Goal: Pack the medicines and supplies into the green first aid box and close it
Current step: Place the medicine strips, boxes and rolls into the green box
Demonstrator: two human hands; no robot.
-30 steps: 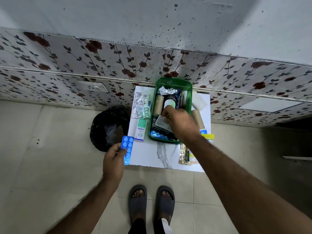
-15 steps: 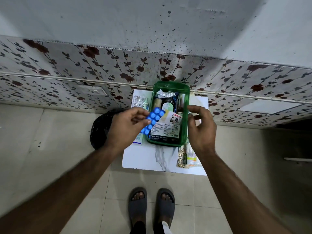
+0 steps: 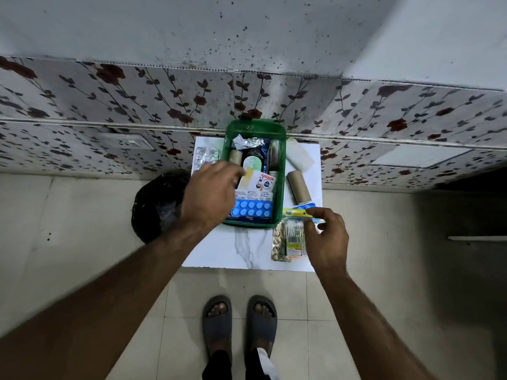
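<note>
Blue blister strip [image 3: 251, 209] crosswise in green box [image 3: 279, 187]

The green first aid box [image 3: 279, 187] is translucent plastic with a slight sheen. In it lie a glossy blue blister strip [image 3: 251, 208], crinkled silver foil [image 3: 247, 142] and a printed paper packet [image 3: 256, 187]. The tabletop [image 3: 247, 250] is smooth white marble-look with a grey vein. Beside the box lie matt tan bandage rolls [image 3: 299, 186]. The black bag [image 3: 153, 201] is shiny crumpled plastic. The slippers [image 3: 238, 322] look matt rubber, the floor tiles [image 3: 82, 229] smooth.
</note>
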